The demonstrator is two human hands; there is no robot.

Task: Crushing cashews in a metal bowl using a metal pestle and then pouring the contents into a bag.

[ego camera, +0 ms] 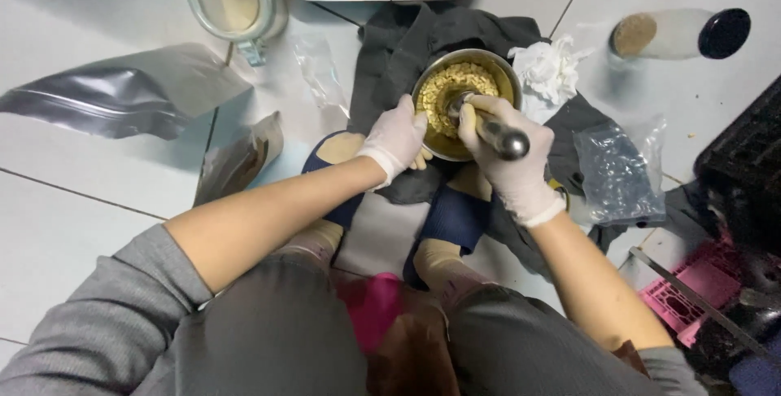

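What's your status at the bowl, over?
Right hand shut on metal pestle, its head in the crushed yellow grains. Left hand steadies the steel bowl at its rim. White tissue beside bowl, nothing blocking.

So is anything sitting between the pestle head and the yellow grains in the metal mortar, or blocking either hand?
Nothing visible does. The right hand grips the metal pestle, whose head is already down among the yellow grains. The left hand rests on the rim of the mortar, off to the side. The crumpled tissue lies outside it.
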